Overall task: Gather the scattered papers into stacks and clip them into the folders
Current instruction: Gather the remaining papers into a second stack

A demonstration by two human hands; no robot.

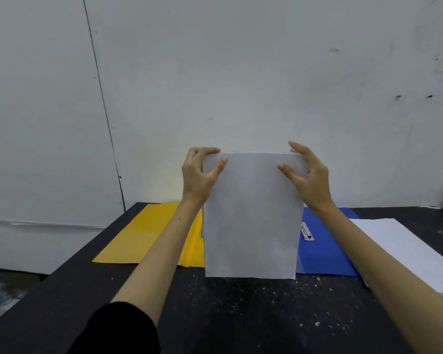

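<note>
Two hands gripping one stack of white paper (251,215), standing it upright on its bottom edge on the black table (241,315). Left hand (198,175) is pinching the top-left corner: thumb across the front face, fingers curling over the top edge behind. Right hand (308,172) is mirroring that on the top-right corner, thumb on front, fingers wrapping the edge; one finger is sticking up free. Both are clamping the sheets, not spread open.

Sheets are looking plain, matte, rectangular, edges aligned.

Behind the stack, two folders are lying flat and open: yellow folder (149,236) to the left of the grip, blue folder (325,251) to the right, glossy, with one metal clip (307,231) showing just beside the stack's right edge.

Farther right, a second paper stack (404,251) is lying flat, beside the blue folder.

Table surface is dark, speckled with white flecks.
</note>
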